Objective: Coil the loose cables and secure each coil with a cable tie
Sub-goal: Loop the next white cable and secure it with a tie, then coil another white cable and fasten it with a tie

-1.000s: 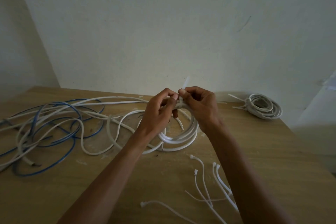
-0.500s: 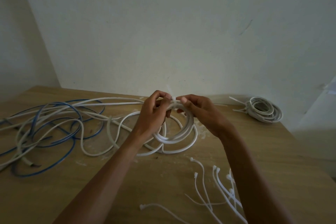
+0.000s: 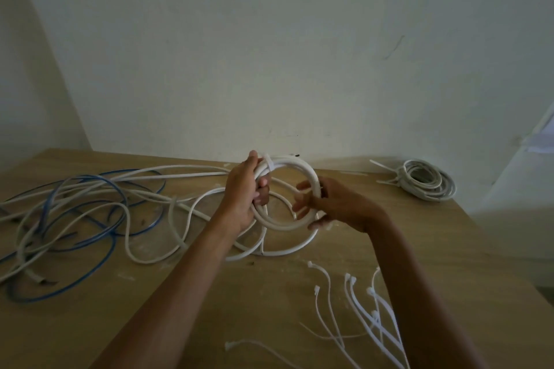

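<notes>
Hands parted since earlier frame: right hand (image 3: 332, 204) now loosely holds right side of white coil (image 3: 302, 163), centre frame, fingers half spread. Left hand (image 3: 244, 189) grips coil below cable tie (image 3: 267, 166). Tie looks cinched; next, probably fetch spare ties (image 3: 359, 302), lower right.

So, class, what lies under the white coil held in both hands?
A loose white cable loop lies on the table beneath the coil. The left forearm hides where that loop leads.
</notes>
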### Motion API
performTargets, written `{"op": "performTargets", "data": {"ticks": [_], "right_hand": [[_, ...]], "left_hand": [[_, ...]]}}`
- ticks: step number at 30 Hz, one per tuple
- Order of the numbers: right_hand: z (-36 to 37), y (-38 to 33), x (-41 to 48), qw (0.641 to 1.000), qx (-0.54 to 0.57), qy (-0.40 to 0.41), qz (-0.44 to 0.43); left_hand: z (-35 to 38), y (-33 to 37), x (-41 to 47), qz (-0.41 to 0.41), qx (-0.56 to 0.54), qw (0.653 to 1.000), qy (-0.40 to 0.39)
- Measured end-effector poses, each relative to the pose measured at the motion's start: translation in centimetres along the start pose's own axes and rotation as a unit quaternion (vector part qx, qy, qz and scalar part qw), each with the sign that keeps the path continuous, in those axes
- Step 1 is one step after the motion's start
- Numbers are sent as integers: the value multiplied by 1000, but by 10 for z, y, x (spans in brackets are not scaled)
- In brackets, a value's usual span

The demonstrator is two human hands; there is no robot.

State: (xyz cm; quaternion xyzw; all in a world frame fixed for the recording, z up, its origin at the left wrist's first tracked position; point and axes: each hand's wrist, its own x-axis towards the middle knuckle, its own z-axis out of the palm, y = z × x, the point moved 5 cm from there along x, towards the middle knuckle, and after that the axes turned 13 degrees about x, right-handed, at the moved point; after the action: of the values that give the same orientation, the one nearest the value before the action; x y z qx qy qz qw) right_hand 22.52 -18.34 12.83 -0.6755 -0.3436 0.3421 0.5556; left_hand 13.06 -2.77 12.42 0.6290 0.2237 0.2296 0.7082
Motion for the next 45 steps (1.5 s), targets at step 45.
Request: {"op": "performTargets", "data": {"ticks": [45], "right_hand": [[-196,124,4,835,-301,460,14]], "left_hand": [[207,-105,163,170,723,661,-106]]}}
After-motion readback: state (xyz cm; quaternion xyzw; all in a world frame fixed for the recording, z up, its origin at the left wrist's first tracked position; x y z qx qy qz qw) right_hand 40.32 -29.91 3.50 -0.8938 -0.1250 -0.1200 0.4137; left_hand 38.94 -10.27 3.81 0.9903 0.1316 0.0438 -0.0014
